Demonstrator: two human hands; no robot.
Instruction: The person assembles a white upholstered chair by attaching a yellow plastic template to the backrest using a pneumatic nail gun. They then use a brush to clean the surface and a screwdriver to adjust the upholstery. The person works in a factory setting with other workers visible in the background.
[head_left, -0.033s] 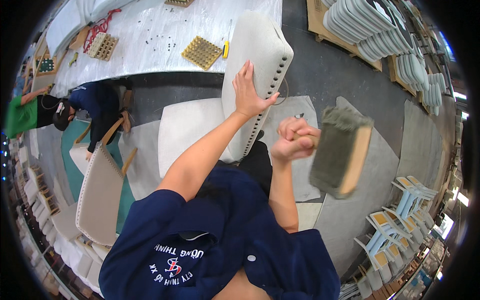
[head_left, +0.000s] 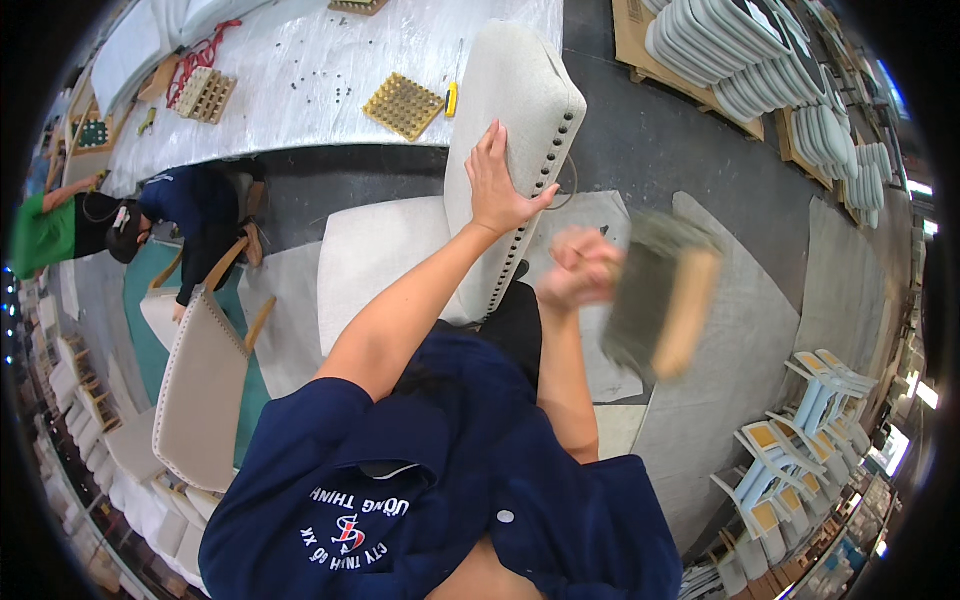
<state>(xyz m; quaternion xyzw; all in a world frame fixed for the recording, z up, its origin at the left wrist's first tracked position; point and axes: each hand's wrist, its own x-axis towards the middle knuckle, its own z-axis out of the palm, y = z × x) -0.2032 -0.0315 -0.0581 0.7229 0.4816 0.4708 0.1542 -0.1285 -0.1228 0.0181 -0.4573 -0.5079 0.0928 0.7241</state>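
Beige chair back (head_left: 524, 112) points lengthwise forward under the left hand (head_left: 497, 200).

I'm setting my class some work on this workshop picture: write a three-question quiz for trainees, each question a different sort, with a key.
1. Multiple choice: what does the left hand rest on? A) the yellow knife B) the pale upholstered piece C) the floor
2. True or false: the right hand is empty.
3. Fill in: a row of dark ___ runs along the right side of the upholstered piece.

Key: 1. B; 2. False, the right hand grips a mallet-like tool; 3. studs.
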